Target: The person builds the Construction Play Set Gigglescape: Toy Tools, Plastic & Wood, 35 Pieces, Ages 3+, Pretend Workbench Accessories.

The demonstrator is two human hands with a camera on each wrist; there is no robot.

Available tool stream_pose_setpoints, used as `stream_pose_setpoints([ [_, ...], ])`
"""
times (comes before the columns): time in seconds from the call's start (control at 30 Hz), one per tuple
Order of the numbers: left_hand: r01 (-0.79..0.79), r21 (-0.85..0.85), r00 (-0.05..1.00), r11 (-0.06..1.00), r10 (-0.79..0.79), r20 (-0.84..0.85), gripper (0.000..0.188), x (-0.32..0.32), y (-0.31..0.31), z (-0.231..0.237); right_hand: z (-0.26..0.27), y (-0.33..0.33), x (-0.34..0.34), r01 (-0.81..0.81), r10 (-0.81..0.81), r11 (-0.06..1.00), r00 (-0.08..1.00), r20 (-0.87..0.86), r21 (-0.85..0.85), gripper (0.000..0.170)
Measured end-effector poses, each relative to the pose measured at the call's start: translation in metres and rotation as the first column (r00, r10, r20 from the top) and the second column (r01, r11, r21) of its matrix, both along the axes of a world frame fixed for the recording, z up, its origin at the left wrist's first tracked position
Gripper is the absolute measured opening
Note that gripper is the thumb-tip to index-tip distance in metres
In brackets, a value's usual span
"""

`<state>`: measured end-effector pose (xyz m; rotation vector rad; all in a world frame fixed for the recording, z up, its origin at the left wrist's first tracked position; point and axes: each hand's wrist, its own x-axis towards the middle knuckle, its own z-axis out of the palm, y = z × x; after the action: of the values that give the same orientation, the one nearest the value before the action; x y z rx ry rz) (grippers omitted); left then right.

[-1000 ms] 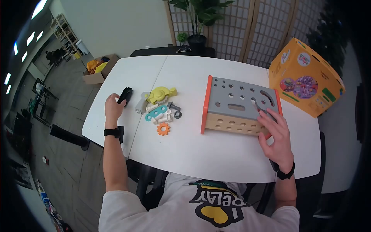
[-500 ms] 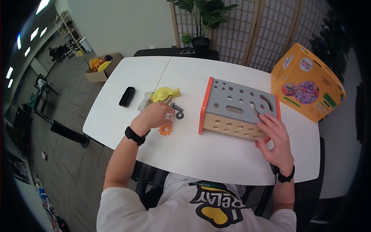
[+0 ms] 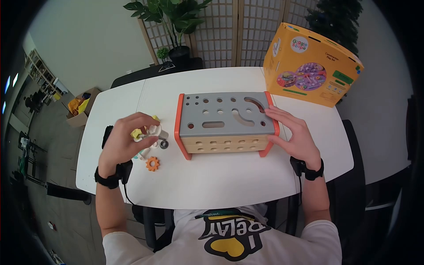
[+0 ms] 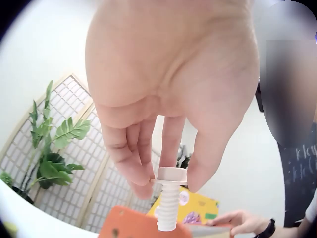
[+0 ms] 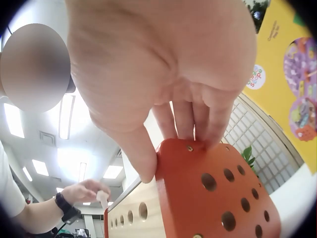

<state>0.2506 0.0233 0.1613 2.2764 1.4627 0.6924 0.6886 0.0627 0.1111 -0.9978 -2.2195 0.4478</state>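
Observation:
My left hand [image 3: 126, 139] pinches a white toy bolt [image 4: 169, 203] by its flat head between thumb and fingers. The ridged shaft points down, and in the left wrist view its tip overlaps the orange-red end of a toy workbench [image 3: 227, 145]. That workbench has a grey slotted top [image 3: 212, 110] and a light wood front with rows of holes. My right hand [image 3: 293, 132] holds its right end panel [image 5: 218, 198], thumb at the front corner and fingers over the top edge. Under my left hand lie toy parts, including a grey nut [image 3: 164, 144] and an orange gear [image 3: 153, 164]; the hand partly covers several.
Behind the workbench at the right stands a large yellow-orange toy box [image 3: 313, 64]. A black object [image 3: 107, 136] lies left of my left hand. Past the far table edge are a potted plant [image 3: 179, 53] and a lattice screen [image 3: 216, 37].
My left hand has moved from the black object to the loose parts and now holds up a white bolt. The head view has turned right; my right hand stays on the workbench.

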Motion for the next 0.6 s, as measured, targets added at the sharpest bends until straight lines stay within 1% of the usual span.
stream_pose_setpoints([
  [0.1,0.103,0.076,0.986,0.992,-0.112,0.123,0.035,0.019,0.008,0.034,-0.002,-0.001,0.000,-0.004,0.004,1.000,1.000,-0.011,-0.002,0.057],
  [0.2,0.155,0.146,0.981,0.977,-0.170,0.095,0.033,0.064,0.019,0.060,-0.003,0.000,-0.004,-0.010,0.010,1.000,0.999,-0.045,-0.012,0.057],
  [0.27,0.207,0.194,0.975,0.959,-0.220,0.045,0.033,0.099,0.028,0.061,-0.003,-0.003,-0.003,-0.017,0.015,1.000,0.998,-0.058,-0.020,0.057],
  [0.3,0.222,0.190,0.971,0.956,-0.234,0.041,0.032,0.114,0.033,0.061,-0.002,-0.004,-0.002,-0.010,0.010,1.000,0.999,-0.053,-0.005,0.056],
  [0.33,0.285,0.220,0.954,0.933,-0.298,0.029,0.032,0.126,0.041,0.056,0.000,-0.004,-0.001,-0.005,0.005,1.000,0.999,-0.050,0.009,0.056],
  [0.47,0.414,0.153,0.910,0.898,-0.409,-0.060,0.031,0.168,0.070,0.040,0.004,-0.003,0.002,0.056,-0.053,0.997,0.997,-0.053,0.051,0.053],
  [0.5,0.447,0.134,0.895,0.885,-0.438,-0.088,0.030,0.176,0.074,0.039,0.004,-0.002,0.004,0.054,-0.052,0.998,0.998,-0.046,0.040,0.052],
  [0.6,0.450,0.019,0.887,0.893,-0.444,-0.128,0.029,0.194,0.083,0.037,0.004,-0.002,0.008,0.048,-0.049,0.999,0.998,-0.038,-0.007,0.050],
])
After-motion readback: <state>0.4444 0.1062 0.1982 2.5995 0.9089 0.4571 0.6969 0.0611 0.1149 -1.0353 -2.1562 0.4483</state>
